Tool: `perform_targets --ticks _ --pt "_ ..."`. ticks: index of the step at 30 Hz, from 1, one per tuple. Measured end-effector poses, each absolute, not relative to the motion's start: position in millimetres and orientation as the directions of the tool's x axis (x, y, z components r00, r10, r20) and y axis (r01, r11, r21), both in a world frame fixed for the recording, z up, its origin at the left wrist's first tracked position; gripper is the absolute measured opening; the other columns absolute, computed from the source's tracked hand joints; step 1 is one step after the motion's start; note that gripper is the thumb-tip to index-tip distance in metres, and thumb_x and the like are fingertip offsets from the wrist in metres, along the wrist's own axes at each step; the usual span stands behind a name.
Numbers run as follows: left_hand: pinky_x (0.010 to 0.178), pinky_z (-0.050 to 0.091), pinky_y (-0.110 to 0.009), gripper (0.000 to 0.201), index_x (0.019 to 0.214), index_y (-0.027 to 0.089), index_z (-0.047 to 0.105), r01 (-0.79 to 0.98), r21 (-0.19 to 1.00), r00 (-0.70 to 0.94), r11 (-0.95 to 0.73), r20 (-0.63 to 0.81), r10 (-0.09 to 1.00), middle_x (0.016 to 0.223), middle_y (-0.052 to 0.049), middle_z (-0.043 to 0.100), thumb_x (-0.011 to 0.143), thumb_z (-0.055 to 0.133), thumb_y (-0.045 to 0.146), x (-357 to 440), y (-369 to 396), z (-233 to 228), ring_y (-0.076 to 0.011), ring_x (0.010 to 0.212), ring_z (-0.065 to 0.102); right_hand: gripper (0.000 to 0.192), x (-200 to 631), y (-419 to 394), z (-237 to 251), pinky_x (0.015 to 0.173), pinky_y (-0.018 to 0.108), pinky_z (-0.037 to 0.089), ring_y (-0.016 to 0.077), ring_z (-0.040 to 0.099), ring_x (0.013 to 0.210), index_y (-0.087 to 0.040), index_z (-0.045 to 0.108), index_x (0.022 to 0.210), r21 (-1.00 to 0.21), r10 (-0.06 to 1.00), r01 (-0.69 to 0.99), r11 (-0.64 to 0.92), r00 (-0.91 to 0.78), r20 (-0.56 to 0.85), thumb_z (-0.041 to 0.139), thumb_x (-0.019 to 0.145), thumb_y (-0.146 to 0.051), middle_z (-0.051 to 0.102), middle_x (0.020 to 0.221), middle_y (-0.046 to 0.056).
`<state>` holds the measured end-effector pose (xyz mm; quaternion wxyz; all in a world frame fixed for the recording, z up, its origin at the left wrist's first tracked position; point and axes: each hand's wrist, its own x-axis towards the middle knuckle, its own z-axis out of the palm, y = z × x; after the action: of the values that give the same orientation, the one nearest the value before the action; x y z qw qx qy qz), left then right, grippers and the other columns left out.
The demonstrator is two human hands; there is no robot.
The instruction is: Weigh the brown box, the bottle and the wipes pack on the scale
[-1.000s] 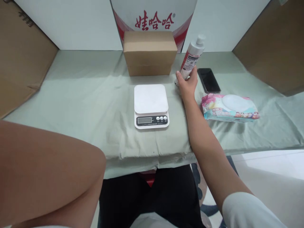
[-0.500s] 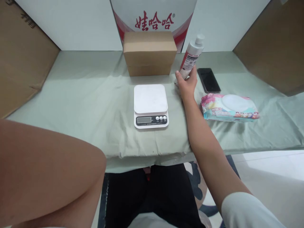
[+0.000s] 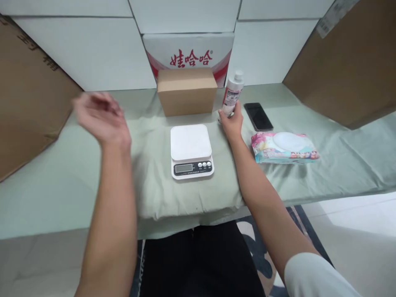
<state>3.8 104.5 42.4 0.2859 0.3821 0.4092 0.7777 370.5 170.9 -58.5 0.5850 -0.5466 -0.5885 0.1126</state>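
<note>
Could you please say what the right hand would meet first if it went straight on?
Probably the brown box, beyond the bottle held in the right hand, though depth is unclear.

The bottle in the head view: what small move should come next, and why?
Perhaps bring the left hand towards the white cap of the bottle: the right hand grips the bottle low, leaving the cap uncovered, while the left hand looks empty.

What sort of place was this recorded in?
Probably a makeshift tabletop work area indoors: a cloth-covered table, brown cardboard standing at both sides, and a white digital scale near the middle.
</note>
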Motion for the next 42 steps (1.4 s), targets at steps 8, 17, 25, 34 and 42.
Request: perform_targets --ticks 8,17,25,34,42 --pt "0.053 0.013 -0.034 0.067 0.063 0.022 0.016 -0.187 0.892 -0.543 -0.411 0.255 0.8 0.057 0.005 0.014 0.077 0.063 0.068 29.3 120.3 -13.7 -0.0091 0.052 0.015 0.09 367.8 171.6 -55.4 0.115 0.06 0.05 0.0333 0.063 0.129 -0.02 0.043 0.153 -0.791 0.747 0.504 0.347 0.361 0.558 0.078 0.077 -0.054 0.062 0.145 0.02" --pt "0.059 0.039 -0.031 0.047 0.061 0.022 0.043 0.039 0.779 0.172 -0.625 0.611 0.773 0.058 0.001 0.046 0.099 0.055 0.047 184.0 4.8 41.4 -0.013 0.057 0.044 0.049 394.3 -29.8 50.7 0.101 0.061 0.06 0.0315 0.071 0.118 -0.048 0.055 0.146 -0.71 0.534 0.559 0.43 0.476 0.698 0.058 0.097 -0.053 0.066 0.135 0.008" --pt "0.13 0.035 -0.054 0.131 0.168 0.018 0.026 0.281 0.897 0.635 -0.341 0.093 0.767 0.177 -0.024 0.024 0.064 0.093 0.059 311.2 23.2 18.6 -0.0433 0.163 0.029 0.038 559.7 -42.3 -4.8 0.111 0.064 0.05 0.0379 0.071 0.121 -0.034 0.077 0.104 -0.97 0.717 0.207 0.124 0.657 0.232 0.072 0.074 -0.056 0.079 0.119 0.012" --pt "0.128 0.041 -0.047 0.12 0.17 0.019 0.025 0.271 0.886 0.602 -0.377 0.15 0.785 0.168 -0.022 0.041 0.072 0.091 0.037 313.2 24.2 2.7 -0.0387 0.157 0.043 0.046 533.1 -22.4 -4.4 0.078 0.042 0.066 0.0252 0.076 0.093 -0.025 0.078 0.107 -0.972 0.782 -0.142 0.189 0.621 0.061 0.078 0.066 -0.045 0.078 0.105 0.004" --pt "0.127 0.045 -0.049 0.112 0.165 0.021 0.041 0.246 0.752 0.46 -0.612 0.466 0.756 0.164 -0.018 0.05 0.07 0.094 0.05 168.6 36.8 59.2 -0.0396 0.15 0.052 0.051 419.9 17.7 33.4 0.105 0.052 0.059 0.0312 0.069 0.123 -0.03 0.069 0.13 -0.889 0.822 0.083 0.451 0.349 0.45 0.072 0.086 -0.054 0.071 0.131 0.007"
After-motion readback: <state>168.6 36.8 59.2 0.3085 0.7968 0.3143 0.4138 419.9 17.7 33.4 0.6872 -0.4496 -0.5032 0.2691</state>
